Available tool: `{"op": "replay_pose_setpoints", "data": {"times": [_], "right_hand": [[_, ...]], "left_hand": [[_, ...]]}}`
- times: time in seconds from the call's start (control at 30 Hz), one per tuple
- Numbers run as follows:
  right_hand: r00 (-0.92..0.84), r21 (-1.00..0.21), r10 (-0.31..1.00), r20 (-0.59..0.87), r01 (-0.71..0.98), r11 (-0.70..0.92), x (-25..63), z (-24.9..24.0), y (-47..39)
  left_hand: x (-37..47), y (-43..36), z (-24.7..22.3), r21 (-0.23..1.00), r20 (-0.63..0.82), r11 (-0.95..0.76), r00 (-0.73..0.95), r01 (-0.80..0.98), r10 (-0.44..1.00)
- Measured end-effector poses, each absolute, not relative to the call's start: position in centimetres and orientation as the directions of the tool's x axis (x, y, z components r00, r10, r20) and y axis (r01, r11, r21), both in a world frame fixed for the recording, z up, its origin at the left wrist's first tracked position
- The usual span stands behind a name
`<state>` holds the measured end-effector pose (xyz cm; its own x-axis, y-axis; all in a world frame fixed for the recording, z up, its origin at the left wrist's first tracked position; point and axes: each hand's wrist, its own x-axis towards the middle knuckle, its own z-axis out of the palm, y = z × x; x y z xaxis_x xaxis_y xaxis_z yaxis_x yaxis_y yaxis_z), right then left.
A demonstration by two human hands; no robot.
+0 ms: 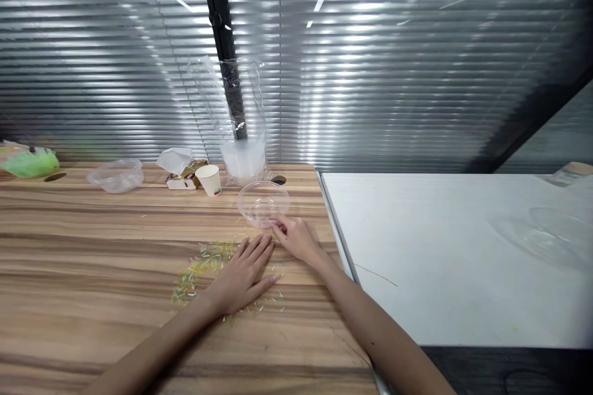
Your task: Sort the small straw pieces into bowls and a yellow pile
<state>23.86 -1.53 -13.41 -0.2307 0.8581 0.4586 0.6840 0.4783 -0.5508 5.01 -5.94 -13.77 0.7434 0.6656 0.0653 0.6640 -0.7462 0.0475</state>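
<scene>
Flat on the wood-grain table (83, 259) lies my left hand (243, 274), its fingers spread. Around and partly beneath it are thin yellow and green shreds (189, 278), scattered in a loose arc. My right hand (293, 236) is at the near right edge of a clear round bowl (263, 200). Its thumb and index finger are pressed together; whether they pinch the bowl's rim or a tiny shred cannot be made out.
Along the back are a green bag (32, 162), a clear container (118, 178), a tissue box (183, 180), a paper cup (210, 182) and a clear bag with whitish contents (244, 157). A white table (417, 228) adjoins right, holding clear plastic (546, 234).
</scene>
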Motion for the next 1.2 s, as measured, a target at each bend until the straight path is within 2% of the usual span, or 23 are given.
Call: {"op": "replay_pose_setpoints", "data": {"times": [0.37,0.9,1.07,1.2], "right_hand": [[-0.239,-0.548,0.849,0.471,0.676,0.493,23.9,-13.4,-1.6],[-0.243,-0.574,0.851,0.465,0.65,0.499,23.9,-13.6,-1.6],[-0.239,-0.558,0.85,0.469,0.666,0.495,23.8,-13.2,-1.9],[-0.233,-0.566,0.846,0.48,0.655,0.501,23.8,-13.2,-1.9]], "left_hand": [[5.2,-5.9,-13.5,0.077,0.059,-0.737,0.735,0.671,0.676],[4.8,-5.9,-13.7,0.058,0.017,-0.744,0.744,0.666,0.668],[4.6,-6.0,-13.1,0.139,-0.01,-0.732,0.74,0.667,0.673],[4.4,-5.8,-12.3,0.308,0.02,-0.704,0.736,0.64,0.677]]}}
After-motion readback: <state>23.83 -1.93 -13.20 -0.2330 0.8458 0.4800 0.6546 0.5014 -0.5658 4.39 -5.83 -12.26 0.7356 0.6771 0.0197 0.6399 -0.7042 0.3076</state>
